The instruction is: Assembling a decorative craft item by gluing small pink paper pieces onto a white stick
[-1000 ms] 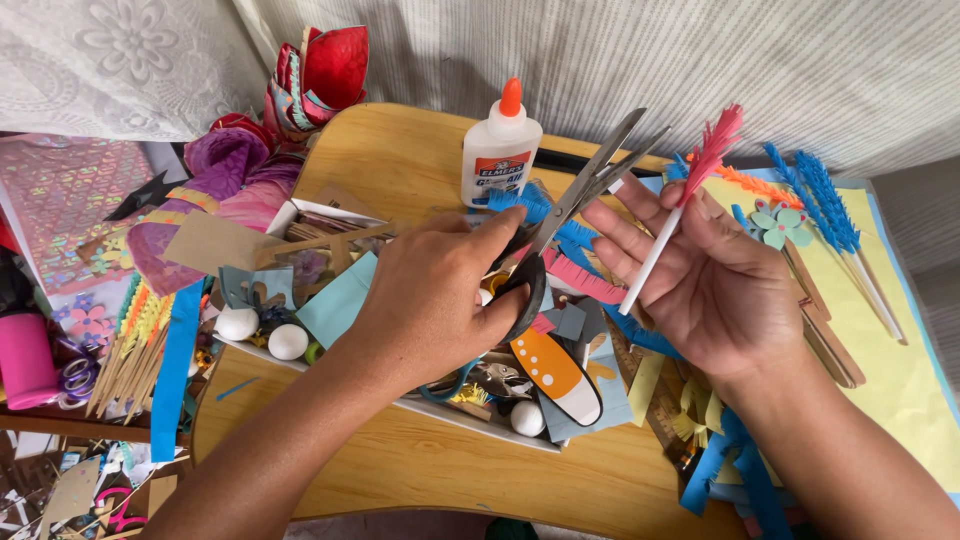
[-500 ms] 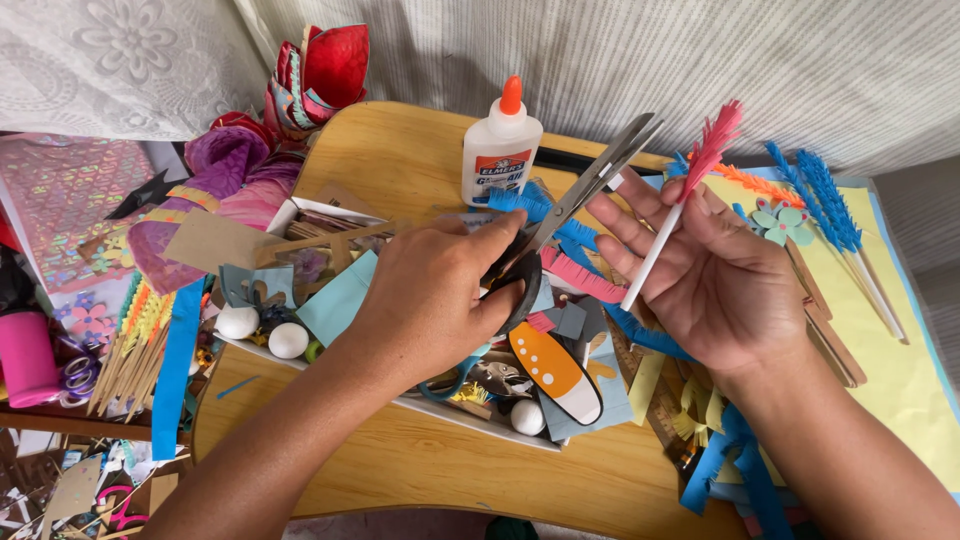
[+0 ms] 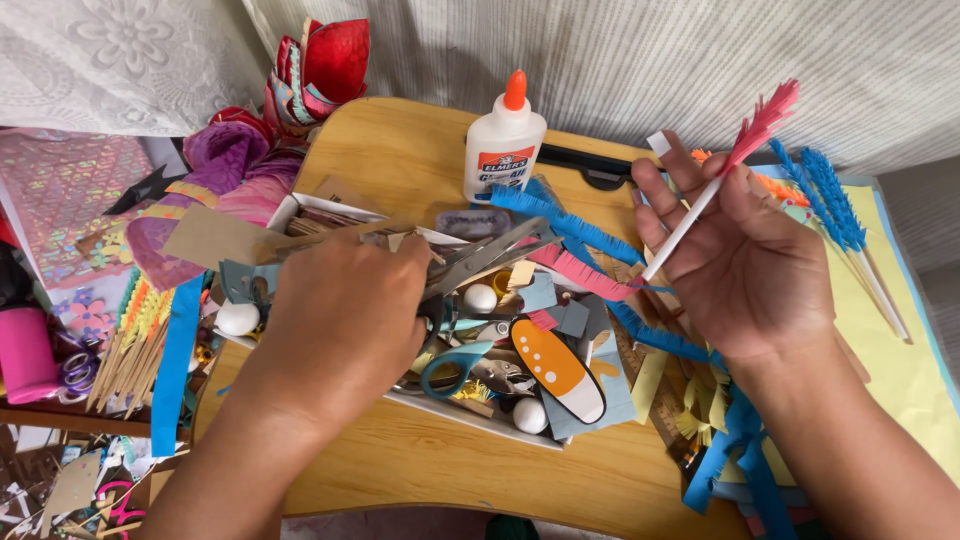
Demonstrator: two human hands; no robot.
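Note:
My left hand is over a white tray of craft scraps and grips the handles of grey-bladed scissors, whose blades lie low across the tray, pointing right. My right hand is raised to the right, palm toward me. It holds a white stick topped with a fringed red paper tuft. A white glue bottle with an orange cap stands behind the tray on the wooden table.
Blue fringed paper strips trail from the tray. Several blue-tufted sticks lie on yellow paper at right. Orange paper shape and white balls sit in the tray. A pink cup and paper piles crowd the left.
My left hand has lowered the scissors from near the stick down onto the tray. My right hand still holds the tufted stick up.

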